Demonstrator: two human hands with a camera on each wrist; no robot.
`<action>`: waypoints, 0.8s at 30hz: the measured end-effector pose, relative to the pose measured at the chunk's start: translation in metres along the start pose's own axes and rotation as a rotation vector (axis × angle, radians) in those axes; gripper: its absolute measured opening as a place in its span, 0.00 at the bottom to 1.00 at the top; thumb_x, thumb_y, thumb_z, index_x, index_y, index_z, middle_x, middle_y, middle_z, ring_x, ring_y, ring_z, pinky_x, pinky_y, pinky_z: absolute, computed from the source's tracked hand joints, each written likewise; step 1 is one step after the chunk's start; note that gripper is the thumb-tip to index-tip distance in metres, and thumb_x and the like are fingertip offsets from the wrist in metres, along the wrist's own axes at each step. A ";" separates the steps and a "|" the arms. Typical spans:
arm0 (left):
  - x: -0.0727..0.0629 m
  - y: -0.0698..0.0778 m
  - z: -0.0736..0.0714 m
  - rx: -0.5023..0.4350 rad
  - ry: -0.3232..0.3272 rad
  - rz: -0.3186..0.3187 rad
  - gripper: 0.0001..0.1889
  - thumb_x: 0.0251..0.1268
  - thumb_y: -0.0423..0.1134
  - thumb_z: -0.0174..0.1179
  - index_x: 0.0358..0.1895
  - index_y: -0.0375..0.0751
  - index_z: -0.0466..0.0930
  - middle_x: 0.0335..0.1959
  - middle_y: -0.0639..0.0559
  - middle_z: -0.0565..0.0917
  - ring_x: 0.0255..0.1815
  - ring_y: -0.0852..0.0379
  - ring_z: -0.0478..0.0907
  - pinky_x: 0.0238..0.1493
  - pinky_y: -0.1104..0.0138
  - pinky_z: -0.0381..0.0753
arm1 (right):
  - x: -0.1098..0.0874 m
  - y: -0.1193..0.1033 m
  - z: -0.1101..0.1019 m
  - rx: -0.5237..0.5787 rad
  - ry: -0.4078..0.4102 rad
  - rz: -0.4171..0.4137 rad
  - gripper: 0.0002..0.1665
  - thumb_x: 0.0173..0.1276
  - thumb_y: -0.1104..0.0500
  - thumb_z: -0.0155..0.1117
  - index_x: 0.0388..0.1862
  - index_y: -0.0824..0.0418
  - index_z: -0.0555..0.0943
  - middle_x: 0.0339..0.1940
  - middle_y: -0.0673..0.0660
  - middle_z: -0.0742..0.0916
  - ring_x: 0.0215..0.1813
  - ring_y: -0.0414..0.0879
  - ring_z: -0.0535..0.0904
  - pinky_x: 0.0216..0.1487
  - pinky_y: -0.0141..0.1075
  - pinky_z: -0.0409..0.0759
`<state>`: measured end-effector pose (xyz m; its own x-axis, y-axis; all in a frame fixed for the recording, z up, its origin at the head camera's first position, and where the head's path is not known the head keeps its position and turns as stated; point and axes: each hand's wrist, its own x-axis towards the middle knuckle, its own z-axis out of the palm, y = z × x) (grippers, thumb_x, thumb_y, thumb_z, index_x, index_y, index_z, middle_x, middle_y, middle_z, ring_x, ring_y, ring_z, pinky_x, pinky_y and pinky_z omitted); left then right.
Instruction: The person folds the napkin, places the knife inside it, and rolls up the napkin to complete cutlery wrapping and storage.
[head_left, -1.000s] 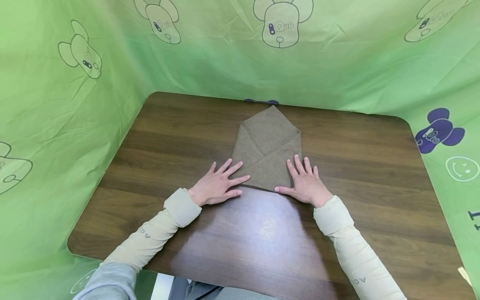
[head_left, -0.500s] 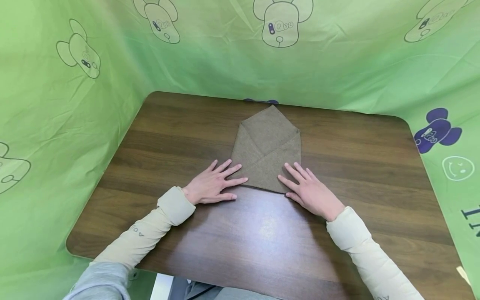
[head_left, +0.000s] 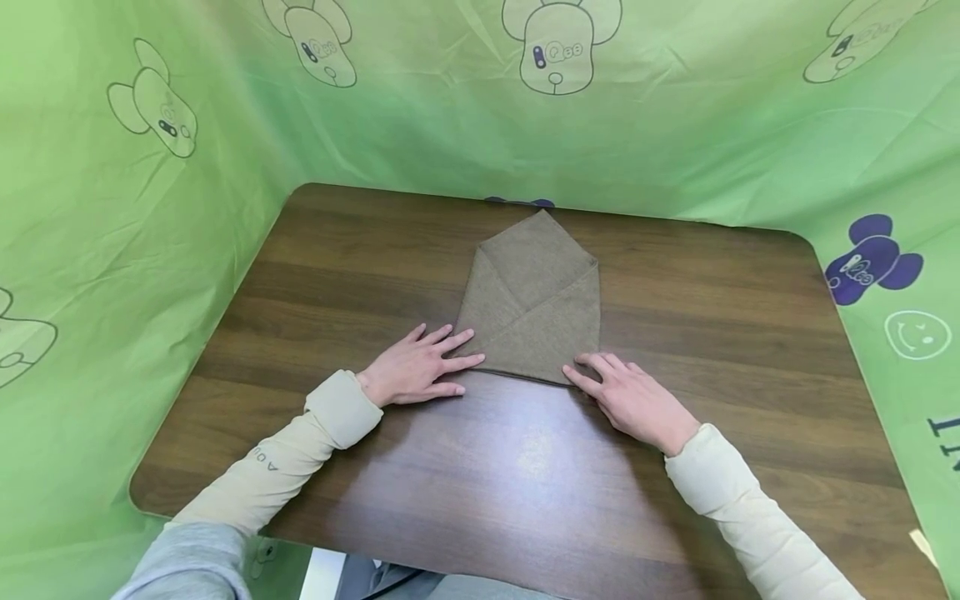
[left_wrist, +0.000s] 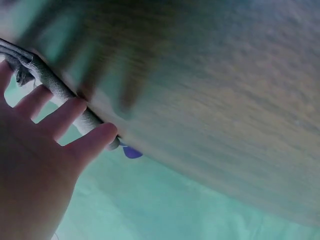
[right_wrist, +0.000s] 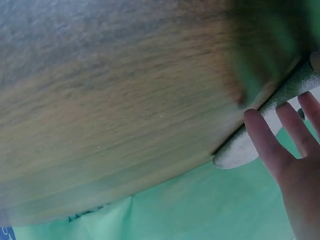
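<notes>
A grey-brown folded cloth (head_left: 536,308) lies flat on the table, pointed at its far end and straight along its near edge. Diagonal fold lines cross its top. My left hand (head_left: 412,367) is spread at the cloth's near left corner, fingertips on its edge and thumb on the wood beside it. At the near right corner, my right hand (head_left: 637,404) touches the cloth with thumb and fingertips, the fingers slightly bent. Both wrist views show fingers extended against the cloth's layered edge (left_wrist: 55,85), and the right wrist view shows its rounded end (right_wrist: 235,152).
The brown wooden table (head_left: 480,492) has rounded corners. A green printed curtain (head_left: 420,133) hangs along its back and sides. A small pale object (head_left: 922,546) sits at the table's right edge.
My right hand has slid nearer and to the right, drawing its spread fingers together at the cloth's corner. My left hand has shifted slightly left. The cloth has stayed almost in place.
</notes>
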<state>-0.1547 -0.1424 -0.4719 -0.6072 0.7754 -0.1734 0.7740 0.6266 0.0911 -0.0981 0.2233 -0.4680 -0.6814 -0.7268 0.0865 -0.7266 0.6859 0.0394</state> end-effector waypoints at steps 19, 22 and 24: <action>0.011 -0.011 -0.003 0.153 0.281 0.150 0.14 0.66 0.44 0.61 0.53 0.55 0.84 0.58 0.49 0.82 0.55 0.48 0.81 0.53 0.54 0.78 | 0.005 0.000 0.000 0.053 0.113 -0.072 0.23 0.56 0.73 0.58 0.52 0.65 0.82 0.44 0.60 0.80 0.44 0.52 0.80 0.40 0.42 0.81; 0.011 -0.010 -0.004 0.166 0.299 0.164 0.13 0.66 0.42 0.61 0.51 0.53 0.85 0.56 0.49 0.83 0.53 0.49 0.82 0.55 0.53 0.77 | 0.006 0.001 -0.001 0.080 0.127 -0.080 0.20 0.56 0.75 0.60 0.48 0.66 0.83 0.43 0.60 0.80 0.43 0.52 0.81 0.42 0.41 0.81; 0.010 -0.009 -0.004 0.183 0.320 0.170 0.12 0.64 0.41 0.62 0.50 0.52 0.86 0.54 0.49 0.84 0.51 0.50 0.82 0.56 0.51 0.76 | 0.007 0.001 -0.001 0.093 0.131 -0.076 0.18 0.56 0.75 0.61 0.46 0.66 0.84 0.43 0.59 0.81 0.42 0.51 0.81 0.42 0.40 0.81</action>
<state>-0.1686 -0.1396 -0.4709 -0.4704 0.8703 0.1461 0.8700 0.4851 -0.0887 -0.1033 0.2191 -0.4667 -0.6110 -0.7615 0.2162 -0.7849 0.6183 -0.0405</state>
